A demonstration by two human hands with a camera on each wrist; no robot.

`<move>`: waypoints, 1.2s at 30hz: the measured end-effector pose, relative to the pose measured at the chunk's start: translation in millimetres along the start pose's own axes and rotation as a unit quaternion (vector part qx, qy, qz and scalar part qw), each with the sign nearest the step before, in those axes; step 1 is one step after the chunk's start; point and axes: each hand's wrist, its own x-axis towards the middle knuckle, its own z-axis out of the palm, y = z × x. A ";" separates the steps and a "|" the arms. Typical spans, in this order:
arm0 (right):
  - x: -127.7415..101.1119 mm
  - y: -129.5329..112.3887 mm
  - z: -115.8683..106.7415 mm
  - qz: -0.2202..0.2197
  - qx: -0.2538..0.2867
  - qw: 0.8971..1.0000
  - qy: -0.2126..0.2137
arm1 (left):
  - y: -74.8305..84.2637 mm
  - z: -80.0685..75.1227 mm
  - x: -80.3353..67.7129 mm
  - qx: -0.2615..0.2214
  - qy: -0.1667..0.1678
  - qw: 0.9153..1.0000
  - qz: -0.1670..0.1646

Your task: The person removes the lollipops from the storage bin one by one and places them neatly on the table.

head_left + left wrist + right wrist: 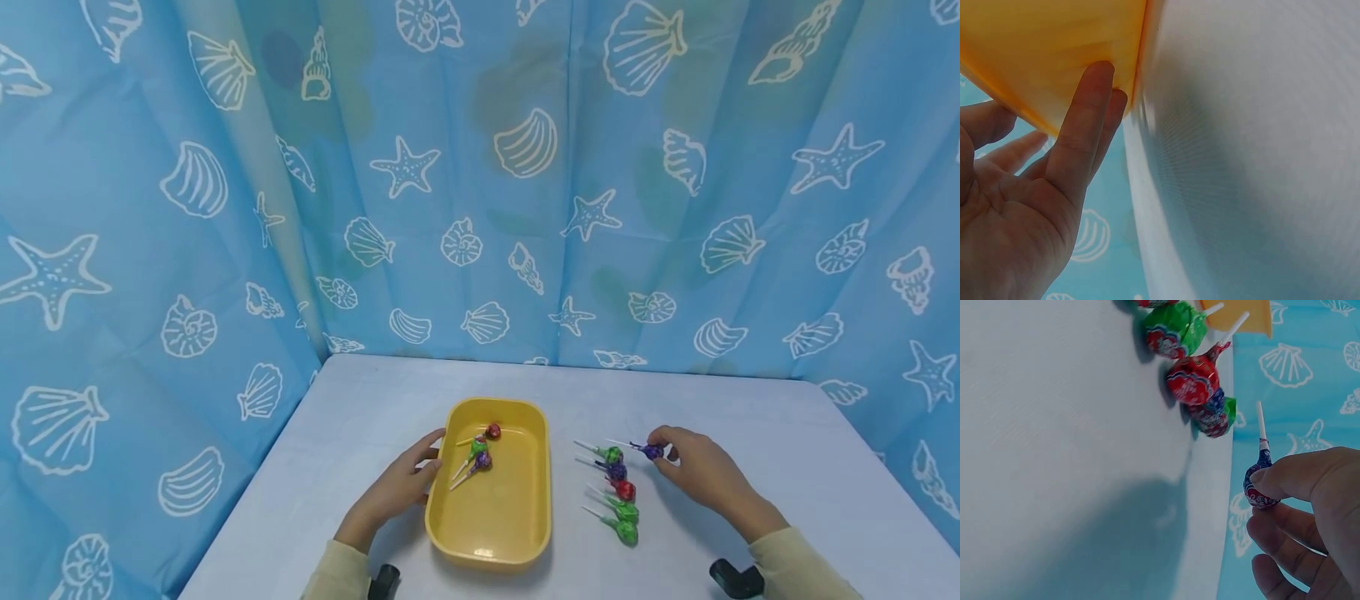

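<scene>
Lollipops (622, 490) lie in a column on the white table (405, 383), nearest first: two green, one red, one purple, one green, sticks toward the left. Left of them stands the yellow tray (491, 525), with a purple lollipop (483, 459), a green one (478, 447) and a red one (492, 431) inside by its left wall; loosely spread fingers of the left hand (397, 483) touch that wall from outside. Beside the column's far end, the right hand (705, 468) pinches another purple lollipop (651, 452) between thumb and fingers, off the table. Beyond hangs a blue curtain (450, 283) with white shells and starfish.
</scene>
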 end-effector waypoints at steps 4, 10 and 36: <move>-2.6 4.4 1.9 0.007 0.003 1.000 -0.011 | 1.0 -0.3 -0.9 0.003 0.001 1.000 -0.002; -6.2 9.7 5.6 0.013 0.009 1.000 -0.018 | 1.5 -0.4 -1.2 0.005 0.004 1.000 -0.004; -10.1 25.7 16.7 0.040 0.005 0.998 -0.048 | 3.5 0.9 -2.2 0.006 0.007 1.000 -0.001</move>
